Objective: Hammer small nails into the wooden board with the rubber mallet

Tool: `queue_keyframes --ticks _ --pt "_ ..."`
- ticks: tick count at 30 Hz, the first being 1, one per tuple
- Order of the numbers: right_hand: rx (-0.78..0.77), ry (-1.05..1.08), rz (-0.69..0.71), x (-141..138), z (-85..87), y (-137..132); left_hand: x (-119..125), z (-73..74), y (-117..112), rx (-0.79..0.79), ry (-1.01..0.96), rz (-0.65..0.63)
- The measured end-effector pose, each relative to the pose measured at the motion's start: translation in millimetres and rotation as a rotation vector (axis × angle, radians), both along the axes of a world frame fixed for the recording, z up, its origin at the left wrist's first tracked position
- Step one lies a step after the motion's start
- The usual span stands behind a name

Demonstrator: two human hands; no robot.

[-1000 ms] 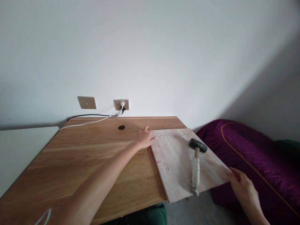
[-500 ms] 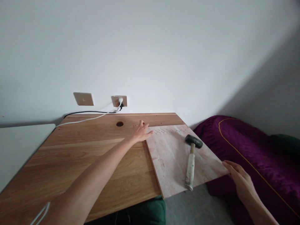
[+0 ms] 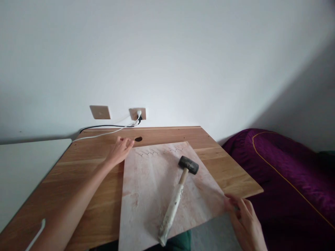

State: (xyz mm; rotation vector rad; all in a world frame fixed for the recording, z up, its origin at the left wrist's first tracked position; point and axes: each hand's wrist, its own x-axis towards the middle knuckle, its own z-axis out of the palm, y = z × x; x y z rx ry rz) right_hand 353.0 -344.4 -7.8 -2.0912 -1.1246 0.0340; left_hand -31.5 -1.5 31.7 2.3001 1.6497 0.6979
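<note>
A pale, whitish wooden board [image 3: 146,184] lies turned at an angle on the brown wooden tabletop. Along its far edge runs a row of small nails [image 3: 153,153], too fine to make out well. A rubber mallet [image 3: 174,204] with a black head and a worn white handle rests on top of the board. My left hand [image 3: 120,150] is at the board's far left corner, its fingers bent around the edge. With thumb and fingers, my right hand [image 3: 243,212] pinches the near right corner. The board's near edge overhangs the tabletop.
Beyond the board, the tabletop [image 3: 96,195] has a round cable hole [image 3: 138,139]. Cables [image 3: 110,132] run to a wall socket [image 3: 138,113]. A white panel [image 3: 31,170] stands at left, and purple fabric [image 3: 285,174] with yellow piping lies at right.
The board has slid left and toward me and turned, with both hands moving along with it. Carried on the board, the mallet has shifted left and its handle slants more.
</note>
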Motion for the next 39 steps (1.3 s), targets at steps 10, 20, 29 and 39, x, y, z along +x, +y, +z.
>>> queue_keyframes --ticks 10,20,29,39 --pt "0.006 -0.001 0.343 -49.0 13.2 15.6 -87.2 -1.3 -23.8 -0.004 0.104 0.303" --pt "0.100 0.048 0.591 -84.6 66.5 142.2 -84.8 4.7 -46.4 0.224 -0.188 -0.178" --pt "0.158 0.010 0.684 -88.7 37.6 253.3 -82.9 0.0 -54.9 0.174 -0.268 -0.343" --pt "0.194 -0.164 0.819 -86.5 22.3 244.5 -94.2 -4.5 -41.7 -0.054 -0.332 -0.314"
